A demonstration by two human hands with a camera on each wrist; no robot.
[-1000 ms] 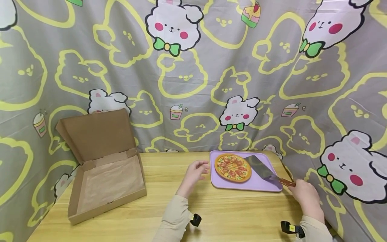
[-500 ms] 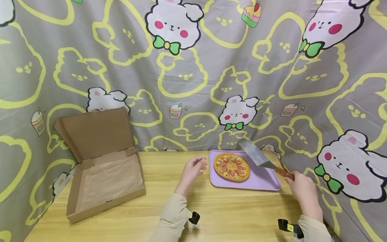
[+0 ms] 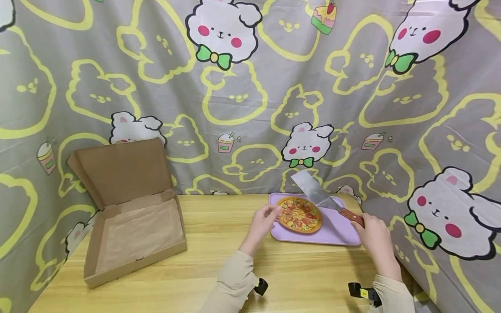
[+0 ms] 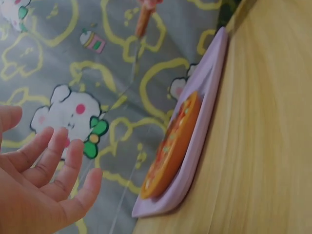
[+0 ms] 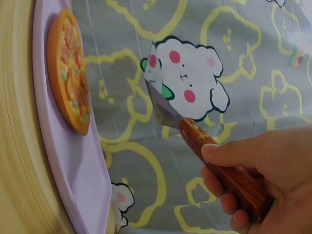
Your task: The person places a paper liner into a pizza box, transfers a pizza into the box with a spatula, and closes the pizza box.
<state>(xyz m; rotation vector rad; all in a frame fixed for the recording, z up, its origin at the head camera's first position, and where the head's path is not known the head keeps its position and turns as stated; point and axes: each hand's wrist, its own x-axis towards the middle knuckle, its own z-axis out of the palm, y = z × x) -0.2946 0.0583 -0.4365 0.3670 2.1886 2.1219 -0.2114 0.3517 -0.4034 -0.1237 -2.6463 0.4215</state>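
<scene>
Over on the tray [image 3: 332,229], the pizza [image 3: 300,217] sits at the right hand [image 3: 376,237]'s 9-to-10 o'clock; that grip's wrapped round the spatula [image 3: 313,191], aimed at 10. Left hand [image 3: 263,222]'s nearer, relaxed, holding nothing.

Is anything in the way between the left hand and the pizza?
Nothing visible is: the left wrist view shows an open gap between the left hand and the pizza. The raised spatula appears beyond the pizza, not between.
</scene>
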